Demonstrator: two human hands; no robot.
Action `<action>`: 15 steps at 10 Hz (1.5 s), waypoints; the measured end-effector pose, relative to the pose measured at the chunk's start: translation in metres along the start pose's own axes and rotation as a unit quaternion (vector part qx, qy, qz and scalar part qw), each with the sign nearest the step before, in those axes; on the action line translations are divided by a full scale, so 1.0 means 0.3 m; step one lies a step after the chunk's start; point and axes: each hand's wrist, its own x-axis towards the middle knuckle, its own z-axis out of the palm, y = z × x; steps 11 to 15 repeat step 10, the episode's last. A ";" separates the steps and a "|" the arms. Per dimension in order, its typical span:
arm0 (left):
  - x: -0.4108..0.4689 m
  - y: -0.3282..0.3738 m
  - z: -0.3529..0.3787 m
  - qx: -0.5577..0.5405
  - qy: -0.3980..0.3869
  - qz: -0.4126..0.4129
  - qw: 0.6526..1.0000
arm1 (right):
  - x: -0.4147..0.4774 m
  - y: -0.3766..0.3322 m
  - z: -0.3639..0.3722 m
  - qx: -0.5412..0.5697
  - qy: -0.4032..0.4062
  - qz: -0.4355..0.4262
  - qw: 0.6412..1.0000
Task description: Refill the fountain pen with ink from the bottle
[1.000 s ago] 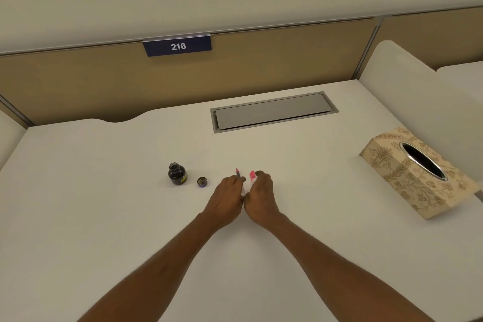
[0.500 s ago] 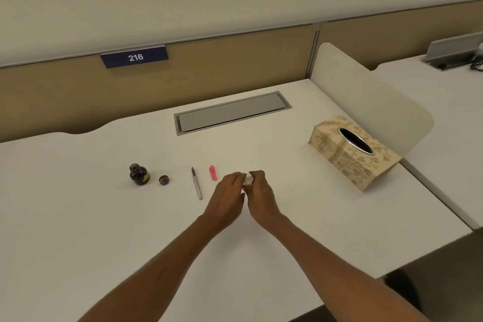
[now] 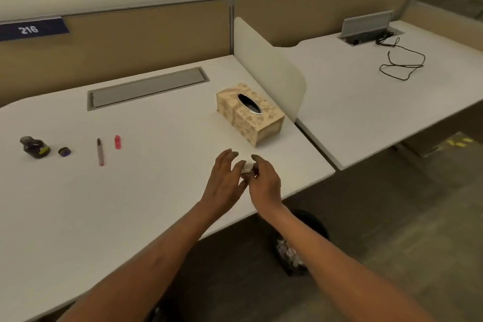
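Two hands (image 3: 245, 180) pinch crumpled tissue (image 3: 246, 166); ink bottle (image 3: 35, 147) stands uncapped.

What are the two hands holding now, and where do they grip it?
A small crumpled white tissue, pinched between the fingertips of the left hand and the right hand.

Both forearms extended forward; left hand (image 3: 226, 180) and right hand (image 3: 264, 182) together, fingers loosely curled, thumbs meeting.

Patterned tissue box (image 3: 250, 112) is being kept on the white tabletop (image 3: 156, 191) beside a divider panel (image 3: 269, 65). Grey cable hatch (image 3: 147, 90) is being shown closed. Black cord (image 3: 402, 63) is lying on the neighbouring tabletop (image 3: 366, 102). Bin (image 3: 300, 240) is standing on the floor.
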 end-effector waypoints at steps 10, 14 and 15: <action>-0.012 0.479 0.647 0.060 -0.377 0.053 0.923 | -0.170 1.069 -0.329 -0.185 -0.036 0.253 0.949; -0.012 0.479 0.647 0.060 -0.377 0.053 0.923 | -0.170 1.069 -0.329 -0.185 -0.036 0.253 0.949; -0.012 0.479 0.647 0.060 -0.377 0.053 0.923 | -0.170 1.069 -0.329 -0.185 -0.036 0.253 0.949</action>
